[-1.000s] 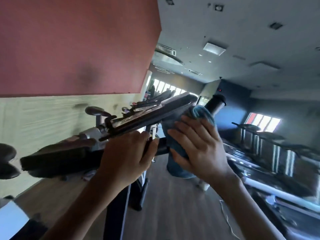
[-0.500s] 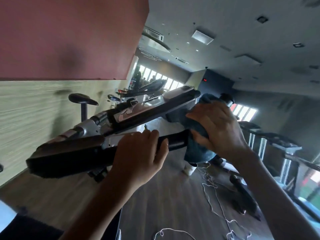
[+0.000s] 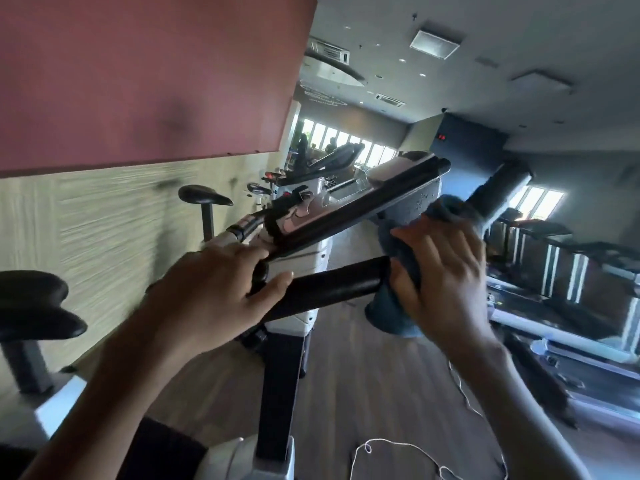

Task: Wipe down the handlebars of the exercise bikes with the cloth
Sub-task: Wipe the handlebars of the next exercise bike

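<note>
Left hand (image 3: 211,289): curling round the black handlebar (image 3: 332,284) beside its centre post, thumb lying along the foam.
Right hand (image 3: 446,282): clamping the blue cloth (image 3: 388,315) around the handlebar toward its right end, cloth tail hanging below.
Console (image 3: 363,209): sitting tilted just above the bar.
Further saddle (image 3: 204,195): standing by the wall.
Treadmills (image 3: 568,306): lining the right side.

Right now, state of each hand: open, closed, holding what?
Left hand: closed, gripping the black handlebar.
Right hand: closed, holding the blue cloth against the handlebar.
</note>
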Demonstrator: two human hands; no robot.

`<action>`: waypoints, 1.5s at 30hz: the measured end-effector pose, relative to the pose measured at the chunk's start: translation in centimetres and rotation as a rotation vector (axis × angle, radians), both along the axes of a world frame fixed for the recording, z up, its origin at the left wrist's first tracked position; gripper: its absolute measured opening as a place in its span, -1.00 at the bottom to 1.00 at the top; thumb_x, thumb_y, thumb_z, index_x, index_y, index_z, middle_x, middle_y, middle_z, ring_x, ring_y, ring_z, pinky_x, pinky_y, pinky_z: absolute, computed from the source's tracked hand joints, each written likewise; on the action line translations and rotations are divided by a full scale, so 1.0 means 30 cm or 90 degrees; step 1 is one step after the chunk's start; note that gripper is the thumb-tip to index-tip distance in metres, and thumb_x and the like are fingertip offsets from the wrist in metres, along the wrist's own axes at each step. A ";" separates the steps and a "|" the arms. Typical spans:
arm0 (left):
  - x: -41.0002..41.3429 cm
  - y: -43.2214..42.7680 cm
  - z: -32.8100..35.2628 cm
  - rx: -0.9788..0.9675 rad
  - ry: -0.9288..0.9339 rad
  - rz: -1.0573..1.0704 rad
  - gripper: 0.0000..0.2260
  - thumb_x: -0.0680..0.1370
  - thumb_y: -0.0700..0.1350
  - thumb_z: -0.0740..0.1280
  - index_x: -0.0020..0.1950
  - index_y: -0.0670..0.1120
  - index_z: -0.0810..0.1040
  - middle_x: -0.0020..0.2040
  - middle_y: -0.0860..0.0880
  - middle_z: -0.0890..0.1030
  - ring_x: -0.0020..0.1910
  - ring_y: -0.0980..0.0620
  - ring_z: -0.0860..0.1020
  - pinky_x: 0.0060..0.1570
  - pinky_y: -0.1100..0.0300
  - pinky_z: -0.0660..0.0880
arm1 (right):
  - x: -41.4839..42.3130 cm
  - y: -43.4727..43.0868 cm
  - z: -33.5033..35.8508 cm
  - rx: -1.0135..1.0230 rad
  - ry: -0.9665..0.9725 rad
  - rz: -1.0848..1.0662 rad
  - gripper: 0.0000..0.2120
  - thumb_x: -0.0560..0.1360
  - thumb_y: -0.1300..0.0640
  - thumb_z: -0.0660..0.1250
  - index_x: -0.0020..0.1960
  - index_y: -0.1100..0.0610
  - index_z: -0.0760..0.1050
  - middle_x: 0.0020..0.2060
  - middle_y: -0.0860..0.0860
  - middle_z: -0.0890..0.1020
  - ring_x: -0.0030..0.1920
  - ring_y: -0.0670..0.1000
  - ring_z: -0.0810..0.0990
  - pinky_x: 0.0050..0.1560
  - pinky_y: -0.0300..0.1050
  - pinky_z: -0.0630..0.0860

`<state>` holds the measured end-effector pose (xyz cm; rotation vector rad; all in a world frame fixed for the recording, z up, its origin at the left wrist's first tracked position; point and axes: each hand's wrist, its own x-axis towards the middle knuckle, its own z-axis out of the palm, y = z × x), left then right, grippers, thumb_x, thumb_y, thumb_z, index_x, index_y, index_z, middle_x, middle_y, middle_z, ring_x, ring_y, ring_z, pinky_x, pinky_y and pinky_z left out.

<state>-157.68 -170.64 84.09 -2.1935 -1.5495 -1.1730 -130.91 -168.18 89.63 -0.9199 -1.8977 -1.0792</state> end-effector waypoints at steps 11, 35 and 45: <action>-0.015 0.047 -0.040 0.039 0.034 -0.054 -0.56 0.53 0.27 0.07 -0.13 0.01 0.60 -0.33 0.04 0.56 -0.37 -0.02 0.60 -0.21 -0.06 0.60 | -0.011 -0.014 0.062 -0.048 -0.042 -0.058 -0.72 0.44 0.11 0.27 0.05 0.23 0.59 0.02 0.11 0.65 0.15 0.05 0.47 0.38 -0.22 0.21; -0.041 0.039 -0.041 -0.027 0.038 -0.136 -0.53 0.54 0.23 0.03 -0.12 -0.12 0.50 -0.30 -0.16 0.54 -0.33 -0.18 0.55 -0.27 -0.02 0.45 | -0.127 -0.048 -0.040 -0.161 0.036 -0.126 -0.71 0.47 0.10 0.22 0.13 0.18 0.51 0.07 0.08 0.61 0.16 0.10 0.51 0.32 -0.01 0.33; -0.051 0.048 -0.046 -0.025 0.055 -0.145 -0.47 0.54 0.25 0.03 -0.03 -0.16 0.56 -0.29 -0.15 0.58 -0.33 -0.17 0.58 -0.29 -0.02 0.48 | -0.061 -0.035 -0.024 -0.102 0.013 -0.121 -0.73 0.46 0.15 0.20 0.13 0.18 0.45 0.09 0.13 0.60 0.18 0.11 0.50 0.33 0.07 0.36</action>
